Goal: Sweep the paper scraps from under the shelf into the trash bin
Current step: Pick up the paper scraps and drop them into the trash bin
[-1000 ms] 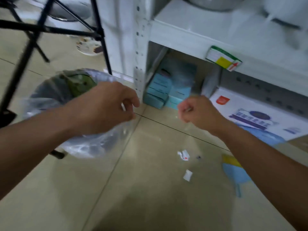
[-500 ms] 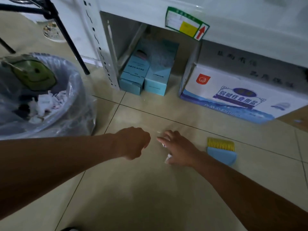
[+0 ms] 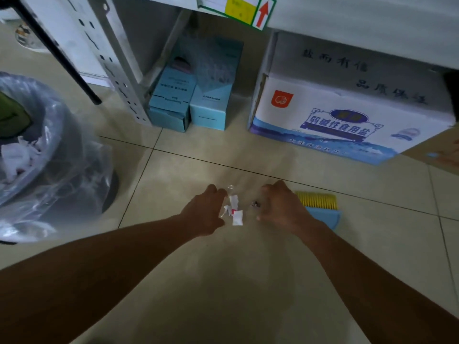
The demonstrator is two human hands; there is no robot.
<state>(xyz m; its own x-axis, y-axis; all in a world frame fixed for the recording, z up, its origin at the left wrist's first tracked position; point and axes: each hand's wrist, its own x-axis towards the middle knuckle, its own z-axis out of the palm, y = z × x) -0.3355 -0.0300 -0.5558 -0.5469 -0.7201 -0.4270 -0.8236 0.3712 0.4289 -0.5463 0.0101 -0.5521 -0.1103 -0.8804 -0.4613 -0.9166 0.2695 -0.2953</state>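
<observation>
Beige glossy floor tiles [image 3: 248,281] with dark grout lines, dimly lit. A white perforated metal upright [image 3: 116,68] stands at upper left; a black, possibly tripod, leg [image 3: 62,55] slants beside it.

Perhaps "弱碱性食用盐" on carton [image 3: 342,115]

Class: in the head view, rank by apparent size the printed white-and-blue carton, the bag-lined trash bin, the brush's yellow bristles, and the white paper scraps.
1. Printed white-and-blue carton; bag-lined trash bin looks comparable but is cropped, so unranked.
2. Yellow bristles.
3. White paper scraps.

Both hands, left hand [image 3: 207,211] and right hand [image 3: 280,207], flank paper scraps [image 3: 234,211] on the floor [image 3: 248,281].
</observation>
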